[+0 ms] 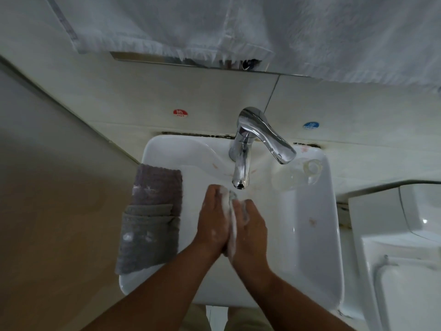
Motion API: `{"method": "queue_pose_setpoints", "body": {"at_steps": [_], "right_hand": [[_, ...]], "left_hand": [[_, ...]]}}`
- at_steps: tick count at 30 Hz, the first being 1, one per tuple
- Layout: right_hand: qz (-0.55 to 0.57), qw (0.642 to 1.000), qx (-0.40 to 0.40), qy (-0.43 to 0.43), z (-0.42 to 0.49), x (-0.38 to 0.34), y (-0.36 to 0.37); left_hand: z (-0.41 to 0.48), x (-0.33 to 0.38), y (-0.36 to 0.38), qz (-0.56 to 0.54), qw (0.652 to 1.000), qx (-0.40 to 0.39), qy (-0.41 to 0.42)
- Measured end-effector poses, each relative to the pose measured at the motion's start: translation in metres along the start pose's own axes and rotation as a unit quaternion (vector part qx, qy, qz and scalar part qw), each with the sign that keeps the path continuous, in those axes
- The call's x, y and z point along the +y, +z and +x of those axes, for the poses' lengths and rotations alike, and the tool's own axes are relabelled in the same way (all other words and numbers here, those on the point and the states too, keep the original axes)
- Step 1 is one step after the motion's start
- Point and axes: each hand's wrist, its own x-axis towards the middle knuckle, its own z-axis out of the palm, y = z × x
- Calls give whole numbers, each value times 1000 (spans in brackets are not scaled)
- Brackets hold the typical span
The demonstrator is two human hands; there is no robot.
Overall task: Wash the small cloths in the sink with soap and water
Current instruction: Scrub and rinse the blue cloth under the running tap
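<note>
Over the white sink (pixel 312 235), my left hand (pixel 213 220) and my right hand (pixel 250 226) press palm to palm with a small soapy cloth (pixel 232 225) squeezed between them. White lather covers the cloth and my fingers. The fingers of both hands lie fairly straight along the cloth. The chrome tap (pixel 241 168) ends just above my fingertips; I see no water running. Grey cloths (pixel 152 216) hang folded over the sink's left rim, with flecks of foam on them.
A clear glass (pixel 298 173) lies on the sink's back right ledge. Hot (pixel 180 113) and cold (pixel 311 125) stickers mark the wall tiles. A white towel (pixel 214 25) hangs above. A white toilet cistern (pixel 396 235) stands at the right.
</note>
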Motion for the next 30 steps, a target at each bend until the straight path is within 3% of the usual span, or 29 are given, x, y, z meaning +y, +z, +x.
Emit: {"method": "queue_pose_setpoints", "body": {"at_steps": [5,8,11,14,17,20,24,30], "right_hand": [[15,995,57,76,53,4,-14],[-22,1000,9,-4,19,2,-6],[-131,987,-19,-88,7,10,-5],[-95,995,23,6,55,17,-14],[-101,995,1,4,30,18,-1],[-110,992,-23,-52,1,18,10],[-24,997,26,73,55,4,-15],[-13,999,-31,-24,0,-17,-8]], "left_hand": [[-34,-4,10,22,994,-104,27],[-8,-12,6,77,995,-15,67],[-4,-5,1,7,1000,-23,-3],[-36,-6,6,-11,994,-106,19],[-16,-7,0,20,998,-44,27],[-4,4,-8,-80,996,-20,-33],[-37,3,0,2,995,-97,25],[-5,4,-6,-68,997,-35,12]]}}
